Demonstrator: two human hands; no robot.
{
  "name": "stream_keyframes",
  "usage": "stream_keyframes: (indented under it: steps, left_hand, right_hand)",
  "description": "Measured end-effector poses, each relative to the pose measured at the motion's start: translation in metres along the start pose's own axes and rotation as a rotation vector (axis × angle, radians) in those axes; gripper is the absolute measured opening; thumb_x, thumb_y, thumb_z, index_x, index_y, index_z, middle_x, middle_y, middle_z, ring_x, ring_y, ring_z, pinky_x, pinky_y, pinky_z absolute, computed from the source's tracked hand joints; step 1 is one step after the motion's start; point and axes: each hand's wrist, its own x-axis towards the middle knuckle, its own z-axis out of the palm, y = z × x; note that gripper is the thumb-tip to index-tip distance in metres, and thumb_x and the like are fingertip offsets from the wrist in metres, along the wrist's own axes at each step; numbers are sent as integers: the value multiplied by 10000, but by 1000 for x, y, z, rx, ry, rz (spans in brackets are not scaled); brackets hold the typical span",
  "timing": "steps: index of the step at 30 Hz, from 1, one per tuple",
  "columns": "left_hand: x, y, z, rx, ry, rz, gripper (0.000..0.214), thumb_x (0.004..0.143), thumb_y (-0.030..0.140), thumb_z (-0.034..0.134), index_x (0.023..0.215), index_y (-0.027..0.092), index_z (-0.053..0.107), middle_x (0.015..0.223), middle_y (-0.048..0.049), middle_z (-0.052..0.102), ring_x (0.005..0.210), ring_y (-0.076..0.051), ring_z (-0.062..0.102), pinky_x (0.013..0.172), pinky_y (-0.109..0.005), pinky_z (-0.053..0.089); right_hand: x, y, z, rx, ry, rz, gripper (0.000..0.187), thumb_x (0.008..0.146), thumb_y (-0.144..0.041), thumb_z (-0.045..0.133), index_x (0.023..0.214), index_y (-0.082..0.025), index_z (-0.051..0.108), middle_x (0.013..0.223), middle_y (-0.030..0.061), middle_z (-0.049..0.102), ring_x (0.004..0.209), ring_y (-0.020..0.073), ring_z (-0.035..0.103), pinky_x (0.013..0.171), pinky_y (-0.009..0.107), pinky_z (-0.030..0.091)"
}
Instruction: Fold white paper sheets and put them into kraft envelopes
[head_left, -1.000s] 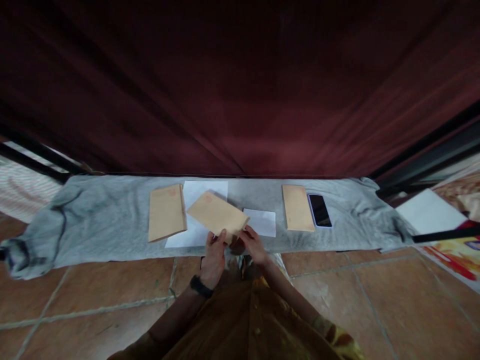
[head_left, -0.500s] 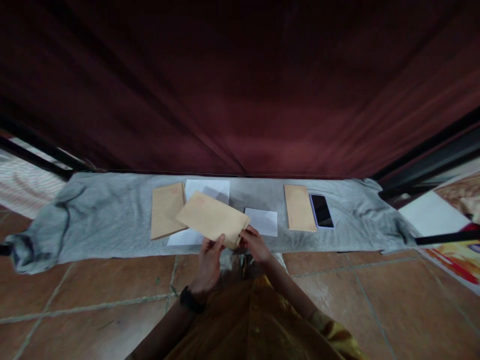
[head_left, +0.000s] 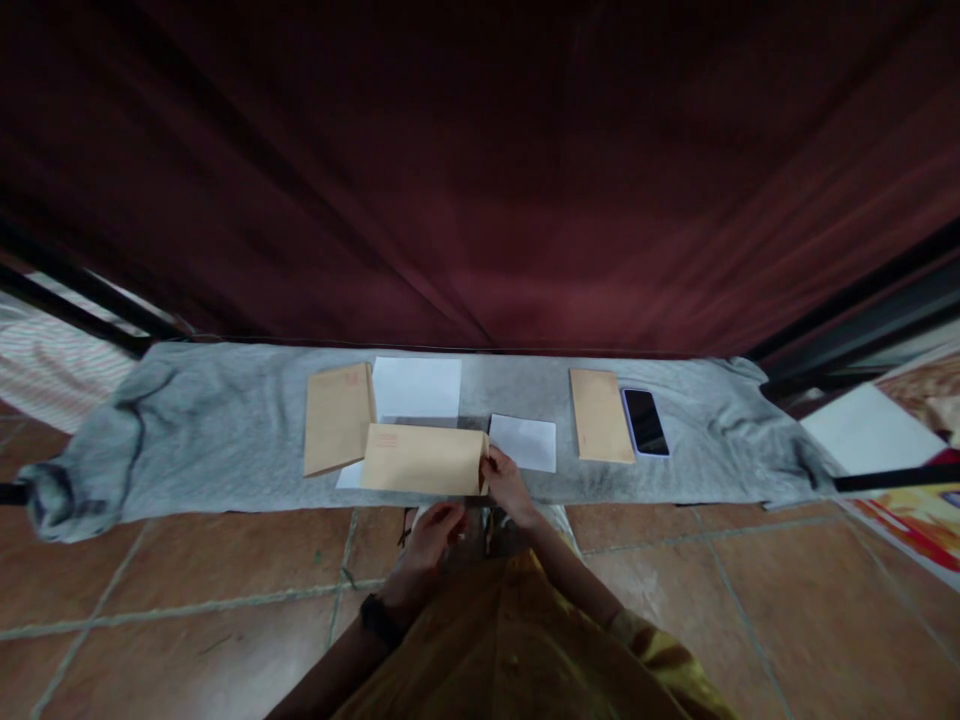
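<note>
Env (head_left: 420, 460) is matt paper, phone scrn (head_left: 646, 422) smooth, bench cvr (head_left: 225, 430) cloth.

This looks like a room in a home: square terracotta tiles (head_left: 247, 560) with pale joints underfoot, a dark red curtain (head_left: 480, 220) hanging in folds, a soft grey cloth (head_left: 217, 430) as cover, and striped fabric (head_left: 34, 375) at the left.

1. we cannot read the red print (head_left: 387, 440) on the held envelope (head_left: 424, 465) — too small.
2. it hides part of the white sheet (head_left: 418, 388) from us.
3. the colourful sheet (head_left: 921, 522) — cut off by the right edge.
</note>
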Motion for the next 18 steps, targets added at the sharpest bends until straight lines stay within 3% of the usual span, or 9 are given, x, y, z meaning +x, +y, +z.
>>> stream_keyframes:
  steps: [2,4,6,8,11,18]
  left_hand:
    - [-1,4,-1,310,-33,192,140,758,368,764,769,245,696,748,-55,696,727,-236,672,702,-353,539]
    - [2,15,-1,632,5,463,218,798,346,722,1001,267,723,1052,-94,737,1040,-294,679,942,-439,521]
    - [11,30,-2,940,22,702,541,806,347,722,1330,270,606,1461,-135,566,1390,-339,480,1145,-526,372]
    - [24,42,-6,1227,-19,827,844,768,400,772,1517,244,416,1657,-174,288,1529,-379,253,1211,-594,230]
    - [48,53,-15,1513,-106,875,1102,698,497,820,1600,228,248,1689,-213,140,1552,-404,160,1217,-637,146]
    - [70,64,-30,1640,-216,887,1205,641,567,822,1615,196,218,1667,-237,207,1543,-430,171,1207,-680,110]
  right_hand:
    - [-2,5,1,-22,13,-7,268,873,-290,443,930,-227,697,876,17,713,857,208,637,822,326,515]
    - [-3,9,1,-43,36,2,266,867,-267,435,935,-231,690,894,25,718,872,210,642,844,332,521]
    - [-5,11,2,-61,53,12,268,856,-237,430,944,-235,683,904,25,721,894,208,644,872,335,523]
    - [-5,13,2,-74,53,20,272,842,-214,431,955,-232,678,905,20,719,894,205,644,893,341,522]
    - [-5,15,0,-75,27,16,271,823,-194,440,967,-217,668,911,24,712,896,205,642,909,349,518]
    - [-9,16,-6,-70,0,-36,302,796,-130,429,973,-224,655,925,24,705,948,202,644,915,328,518]
